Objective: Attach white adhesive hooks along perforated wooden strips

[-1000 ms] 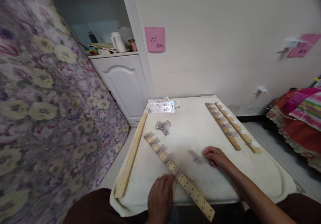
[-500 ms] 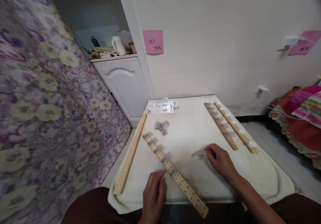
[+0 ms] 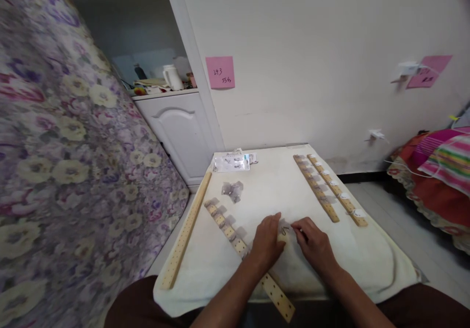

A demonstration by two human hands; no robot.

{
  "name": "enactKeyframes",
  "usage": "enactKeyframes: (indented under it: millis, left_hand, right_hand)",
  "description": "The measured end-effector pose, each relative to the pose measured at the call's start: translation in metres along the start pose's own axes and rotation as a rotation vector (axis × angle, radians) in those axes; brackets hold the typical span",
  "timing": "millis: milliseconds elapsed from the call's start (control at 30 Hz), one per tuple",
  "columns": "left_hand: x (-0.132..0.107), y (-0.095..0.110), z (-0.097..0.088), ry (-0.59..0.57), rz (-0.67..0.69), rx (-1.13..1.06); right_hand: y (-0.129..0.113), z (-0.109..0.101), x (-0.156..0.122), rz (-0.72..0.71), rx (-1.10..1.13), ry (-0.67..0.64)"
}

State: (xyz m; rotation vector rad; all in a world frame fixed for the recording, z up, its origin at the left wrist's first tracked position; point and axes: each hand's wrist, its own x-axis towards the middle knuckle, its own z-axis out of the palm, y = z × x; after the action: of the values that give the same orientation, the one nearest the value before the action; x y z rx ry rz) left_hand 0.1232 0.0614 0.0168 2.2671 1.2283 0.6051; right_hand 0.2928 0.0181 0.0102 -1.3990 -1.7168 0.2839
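Observation:
A small clear plastic tag with a thin metal hook is between my two hands, just above the cloth. My right hand pinches its right edge between thumb and fingertips. On the other side, my left hand has thumb and fingers apart around the tag's left side; whether it touches the tag cannot be made out. Under my left forearm slants a wooden strip with holes. Its far half carries several clear tags with metal pieces, and my left hand and wrist hide part of its middle.
A small pile of clear tags lies beyond the strip, with clear packaging behind. A bare perforated strip lies at left. Two strips bearing tags, one beside the other, lie at right. A floral curtain hangs at left.
My left hand has moved up and right across the slanted strip to the tag. My right hand has taken the tag's right edge in a pinch. The view has tilted slightly.

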Motion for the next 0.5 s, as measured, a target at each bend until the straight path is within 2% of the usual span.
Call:
enactKeyframes:
  millis: [100,200,500]
  left_hand:
    - [0.009,-0.007,0.009,-0.009,-0.017,-0.022]
    - [0.011,-0.009,0.011,0.017,-0.038,-0.035]
    - [0.009,0.010,0.010,0.138,-0.089,-0.030]
  right_hand:
    - [0.003,0.001,-0.001,-0.006,0.001,0.009]
    - [0.006,0.003,-0.002,0.004,-0.008,0.014]
    - [0.010,0.012,-0.004,0.002,-0.056,0.027]
